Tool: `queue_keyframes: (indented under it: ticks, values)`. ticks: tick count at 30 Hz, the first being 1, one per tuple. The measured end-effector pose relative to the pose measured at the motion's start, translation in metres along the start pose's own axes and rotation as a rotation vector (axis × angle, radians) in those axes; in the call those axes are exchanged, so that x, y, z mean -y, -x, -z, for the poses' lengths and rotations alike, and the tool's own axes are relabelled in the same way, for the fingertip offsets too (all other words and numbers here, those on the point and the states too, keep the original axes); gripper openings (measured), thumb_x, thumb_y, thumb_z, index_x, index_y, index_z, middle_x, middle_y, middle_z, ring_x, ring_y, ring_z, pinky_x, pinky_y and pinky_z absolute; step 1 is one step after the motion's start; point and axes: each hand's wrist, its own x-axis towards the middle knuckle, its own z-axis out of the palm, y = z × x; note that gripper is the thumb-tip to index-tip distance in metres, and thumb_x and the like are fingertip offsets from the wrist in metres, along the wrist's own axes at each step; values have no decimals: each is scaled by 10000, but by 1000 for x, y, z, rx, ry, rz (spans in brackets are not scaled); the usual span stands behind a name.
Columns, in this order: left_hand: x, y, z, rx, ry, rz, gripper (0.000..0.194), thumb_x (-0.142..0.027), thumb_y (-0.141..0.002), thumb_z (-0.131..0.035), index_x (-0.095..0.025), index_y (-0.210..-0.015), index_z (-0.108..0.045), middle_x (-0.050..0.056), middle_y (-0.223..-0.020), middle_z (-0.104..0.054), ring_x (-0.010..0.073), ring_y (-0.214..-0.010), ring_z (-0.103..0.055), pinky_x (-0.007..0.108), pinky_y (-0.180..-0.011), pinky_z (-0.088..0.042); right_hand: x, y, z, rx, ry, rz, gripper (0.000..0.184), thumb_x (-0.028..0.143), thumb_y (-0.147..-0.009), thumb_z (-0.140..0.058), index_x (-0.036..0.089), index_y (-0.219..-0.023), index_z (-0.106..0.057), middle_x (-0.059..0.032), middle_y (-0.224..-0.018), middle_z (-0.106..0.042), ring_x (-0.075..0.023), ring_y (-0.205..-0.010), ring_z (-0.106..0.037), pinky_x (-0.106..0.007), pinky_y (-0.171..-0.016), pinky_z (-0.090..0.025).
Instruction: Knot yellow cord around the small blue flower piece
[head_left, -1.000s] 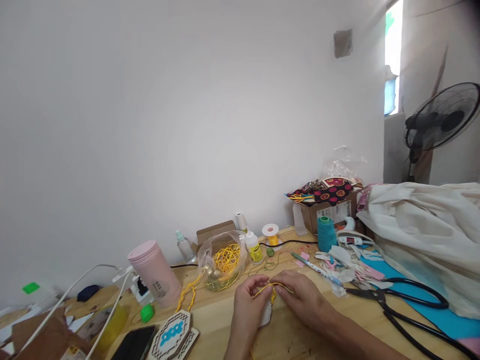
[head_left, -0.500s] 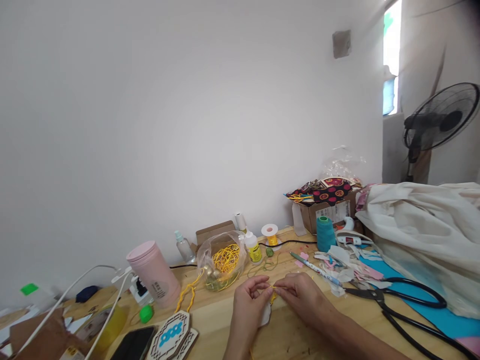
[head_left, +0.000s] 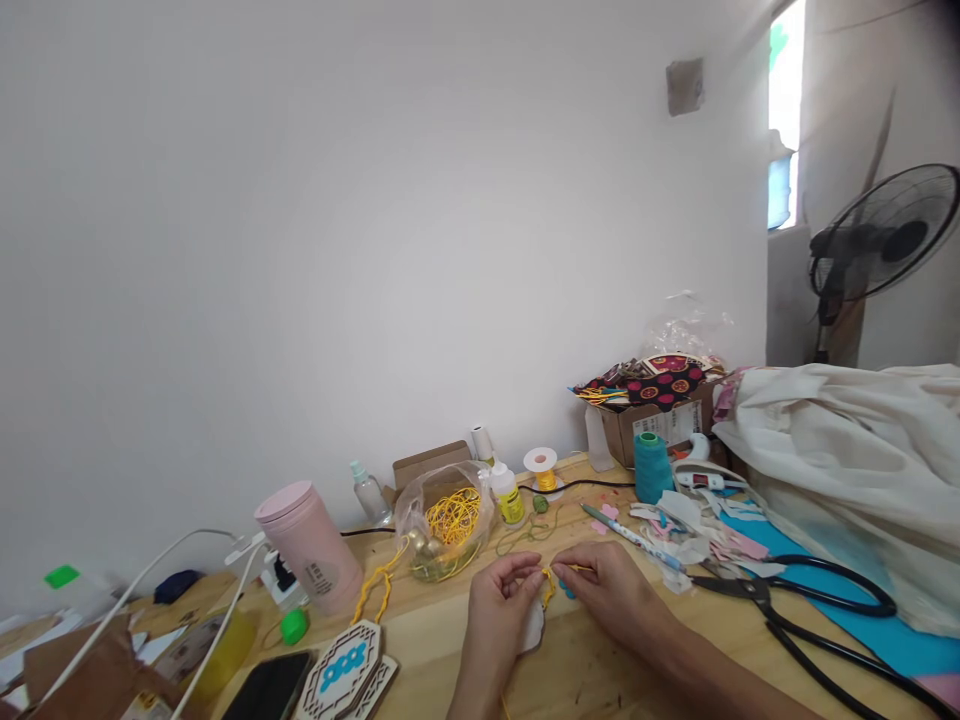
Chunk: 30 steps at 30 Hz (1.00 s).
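Yellow cord (head_left: 549, 590) runs between my two hands above the wooden table. My left hand (head_left: 504, 602) pinches it between thumb and forefinger. Across from it, my right hand (head_left: 600, 582) has thumb and fingers closed on the cord too, a short gap from the left. Beneath the left fingers a small white piece (head_left: 532, 630) hangs or lies, mostly covered by the hand. A bit of blue (head_left: 567, 590) shows beside the right thumb; what it belongs to is hidden.
Black-handled scissors (head_left: 757, 592), a pen (head_left: 637, 540) and fabric scraps lie to the right. Behind stand a glue bottle (head_left: 508, 497), a yellow thread spool (head_left: 541, 466) and a bag of yellow cord (head_left: 454, 515). Octagonal wooden pieces (head_left: 346, 668) and a phone (head_left: 270, 687) sit left.
My hands have drawn slightly apart, the right one moving a little to the right. More of the yellow cord and a bit of blue now show between them.
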Motion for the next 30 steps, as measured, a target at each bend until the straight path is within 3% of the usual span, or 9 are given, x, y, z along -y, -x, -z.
queue_keyframes:
  ticks: [6, 16, 24, 30]
  values:
    - [8, -2, 3, 5, -47, -7, 204, -196, -517, -660, -105, -699, -644, 54, -603, -643, 147, -560, -556, 243, -552, -438, 11, 2, 5, -6, -28, 3, 244, 217, -741, -410, 189, -684, -646, 2, -591, -598, -110, -544, -487, -183, -490, -315]
    - [8, -3, 4, -7, -124, -16, 202, -210, -531, -644, -107, -705, -641, 52, -615, -639, 149, -569, -553, 238, -546, -436, 16, 4, 4, -48, 103, 82, 241, 172, -709, -436, 179, -535, -602, 25, -494, -448, -89, -507, -422, -189, -472, -266]
    - [-2, 2, 2, 0, -135, -53, 136, -192, -540, -618, -125, -654, -650, 80, -686, -667, 196, -669, -589, 284, -643, -453, 11, 3, 4, -75, -45, -3, 203, 171, -698, -433, 177, -626, -623, -6, -605, -567, -111, -586, -494, -187, -510, -326]
    - [-3, 4, 1, 87, -161, 3, 128, -135, -553, -550, -119, -628, -652, 32, -570, -637, 139, -539, -550, 205, -495, -406, 10, 1, 4, -95, -98, -41, 206, 145, -670, -426, 171, -608, -621, -8, -606, -591, -116, -592, -512, -185, -503, -342]
